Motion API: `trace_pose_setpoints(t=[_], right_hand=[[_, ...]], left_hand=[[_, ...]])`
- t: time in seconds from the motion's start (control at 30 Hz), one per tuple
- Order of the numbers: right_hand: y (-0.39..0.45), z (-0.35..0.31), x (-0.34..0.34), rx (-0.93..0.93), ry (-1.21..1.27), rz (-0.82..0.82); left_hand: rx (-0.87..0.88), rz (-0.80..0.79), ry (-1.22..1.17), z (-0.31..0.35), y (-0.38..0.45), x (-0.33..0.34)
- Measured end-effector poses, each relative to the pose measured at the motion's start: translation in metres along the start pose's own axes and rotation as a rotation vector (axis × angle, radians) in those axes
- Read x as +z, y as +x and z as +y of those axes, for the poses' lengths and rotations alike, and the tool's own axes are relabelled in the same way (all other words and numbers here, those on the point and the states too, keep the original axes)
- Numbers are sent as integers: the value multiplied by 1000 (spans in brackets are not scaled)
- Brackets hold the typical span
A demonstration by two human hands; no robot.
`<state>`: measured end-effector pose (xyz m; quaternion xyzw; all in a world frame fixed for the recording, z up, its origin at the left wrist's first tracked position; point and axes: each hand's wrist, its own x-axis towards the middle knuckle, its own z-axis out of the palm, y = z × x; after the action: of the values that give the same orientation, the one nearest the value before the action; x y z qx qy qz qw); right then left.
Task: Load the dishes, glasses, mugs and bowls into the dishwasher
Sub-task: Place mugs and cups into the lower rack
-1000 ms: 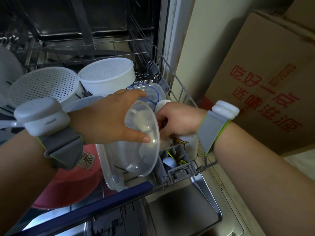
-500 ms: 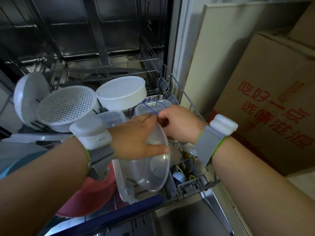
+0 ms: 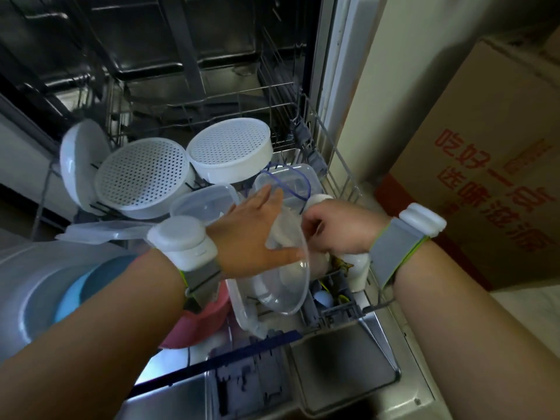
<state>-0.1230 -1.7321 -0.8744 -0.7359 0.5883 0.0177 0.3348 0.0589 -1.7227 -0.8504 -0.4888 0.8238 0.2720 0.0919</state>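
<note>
While the left hand grips the clear bowl's rim, the right hand, fingers curled at that rim, has drawn in from three o'clock; both have lifted slightly, so seating looks near; bowl stands on edge in the lower rack, mouth facing nine o'clock, long axis twelve-to-six.
</note>
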Motion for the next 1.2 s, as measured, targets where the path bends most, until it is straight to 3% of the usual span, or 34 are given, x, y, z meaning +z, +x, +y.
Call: trace_pose_setpoints(t=[0.13,0.23,0.37,0.5,0.57,0.73,0.77,0.87,0.93,1.0,1.1,1.2], right_hand=[[-43,-11,-36,121,112,257],[-94,-20,-68,185,215,339],[-179,-48,-127,280,321,349],[-294,-100,-210,291,418,273],[-405,-138,-294,337,470,286],[-454,-144,-327,316,417,248],[-487,-153,-342,398,404,258],[-591,-149,-345,575,395,465],[-630,-139,-343,687,408,571],[-739,-136,-320,879,471,682],[-812,-127,-308,1002,515,795],[-952,-127,-269,1201,597,1048]], left_hand=[[-85,-119,-41,12,-35,-33],[-155,-230,-125,35,-70,-62],[-177,-323,-169,101,-116,-124],[-133,-400,-212,217,-184,-222],[26,-439,-174,315,-247,-306],[154,-396,8,371,-250,-322],[205,-400,78,399,-261,-334],[483,-358,127,492,-276,-327],[546,-338,141,532,-285,-320],[712,-404,187,624,-334,-288],[823,-459,234,685,-364,-263],[1019,-527,305,807,-431,-202]])
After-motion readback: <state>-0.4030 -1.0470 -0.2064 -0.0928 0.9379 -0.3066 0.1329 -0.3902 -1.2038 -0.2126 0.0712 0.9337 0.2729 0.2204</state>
